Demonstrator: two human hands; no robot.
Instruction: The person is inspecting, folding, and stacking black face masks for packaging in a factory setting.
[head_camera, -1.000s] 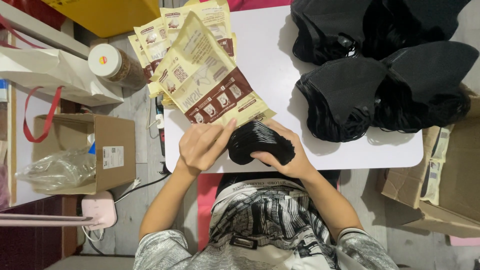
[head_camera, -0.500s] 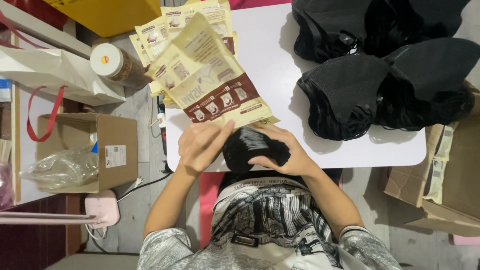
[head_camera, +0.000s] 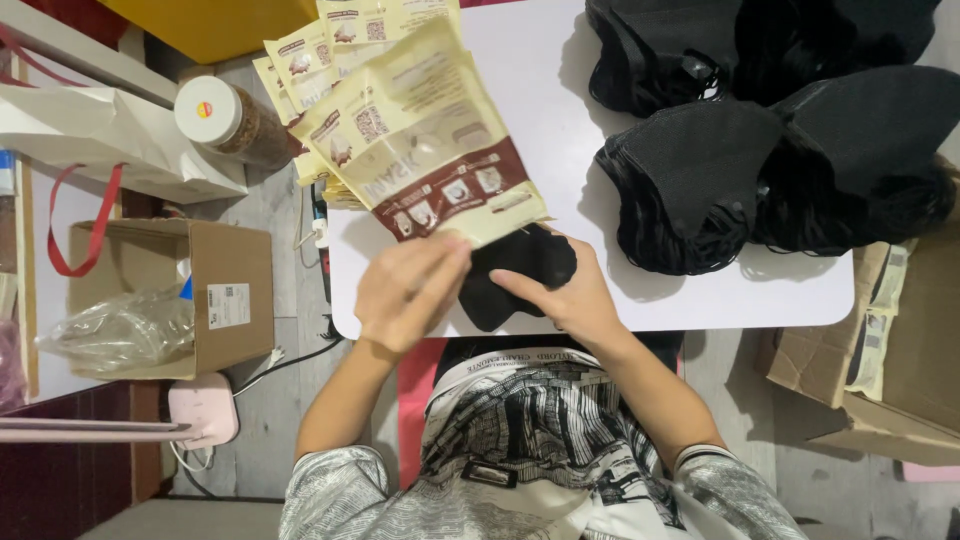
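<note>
Now the left hand (head_camera: 405, 295) has lifted a beige-and-brown pouch (head_camera: 425, 150) off the stack, pinching its lower edge, while the right hand (head_camera: 565, 295) keeps gripping the black bundle (head_camera: 520, 275) at the near edge of the white worktop (head_camera: 560, 100), pouch brought over the bundle.

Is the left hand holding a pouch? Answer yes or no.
Yes: the left hand grips the lower edge of a cream-and-brown pouch above the table.

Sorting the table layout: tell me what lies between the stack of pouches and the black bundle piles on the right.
In the head view, only bare white table lies between the pouches and the black bundle piles; nothing sits in that stretch.
</note>
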